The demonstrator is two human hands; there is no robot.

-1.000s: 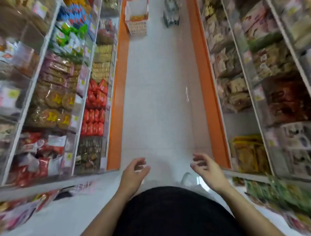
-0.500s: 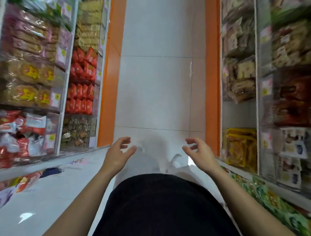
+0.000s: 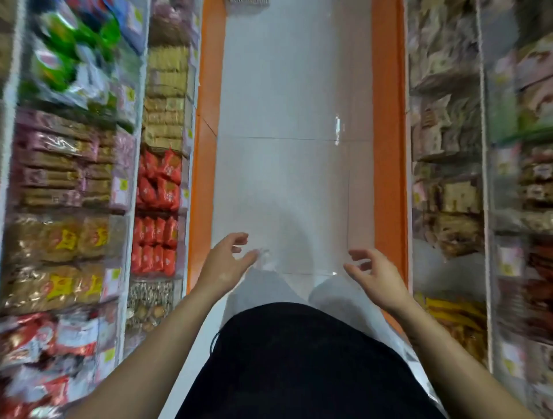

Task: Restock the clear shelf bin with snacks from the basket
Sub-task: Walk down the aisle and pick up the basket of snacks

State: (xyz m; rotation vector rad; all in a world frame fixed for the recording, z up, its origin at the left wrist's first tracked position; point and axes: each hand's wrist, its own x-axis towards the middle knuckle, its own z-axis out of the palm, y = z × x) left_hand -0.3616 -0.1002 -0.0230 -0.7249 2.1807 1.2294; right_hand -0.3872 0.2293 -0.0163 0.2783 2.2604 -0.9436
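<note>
Bin position is the whole story here imo. The only sign of the clear bin (image 3: 348, 209) is a faint see-through outline with a couple of glints, floating over the floor (image 3: 284, 74) right in front of the person, between the left hand (image 3: 227, 263) and the right hand (image 3: 374, 275). Its long axis seems to run straight away from the body, down the aisle, with the near end sitting between the two thumbs. Both hands have loosely curled fingers facing inward at about the same height. Honestly I can't tell if they're clamping the bin's side walls or just hovering next to them, since the plastic is too transparent to see contact. Neither hand looks nearer than the other, so it's a symmetric two-hand thing. A sliver of white lattice at the very top edge is probably the basket (image 3: 248, 1), dead ahead and well apart from the hands, at the far end of the aisle. No snack is in either hand, and the bin looks empty as far as I can see. My guess is the next move goes forward toward that basket, not sideways to the packed shelves (image 3: 89, 179) on either side.
</note>
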